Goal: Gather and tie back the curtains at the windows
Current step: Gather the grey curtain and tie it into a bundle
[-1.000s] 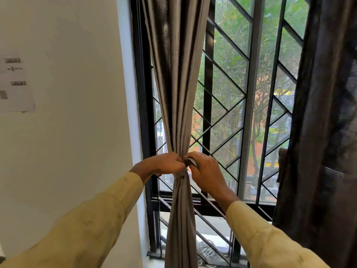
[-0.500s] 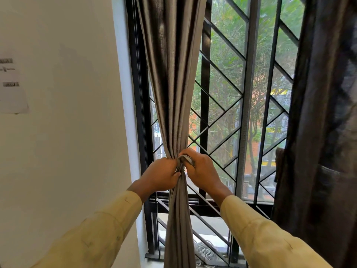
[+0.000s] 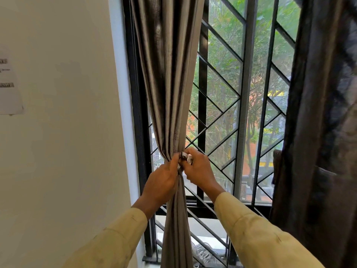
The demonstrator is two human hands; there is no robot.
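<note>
Clutching the gathered curtain (image 3: pixel 170 84), hanging twelve to six o'clock, with the left grip (image 3: pixel 164 180). Pinching the tie band (image 3: pixel 186 158) with the right grip (image 3: pixel 201 171), at the left's one o'clock.

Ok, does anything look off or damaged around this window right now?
Nothing stands out. The grey curtain is gathered evenly, the left hand grips it and the right hand pinches the tie. The dark curtain on the right hangs loose, untied.
</note>
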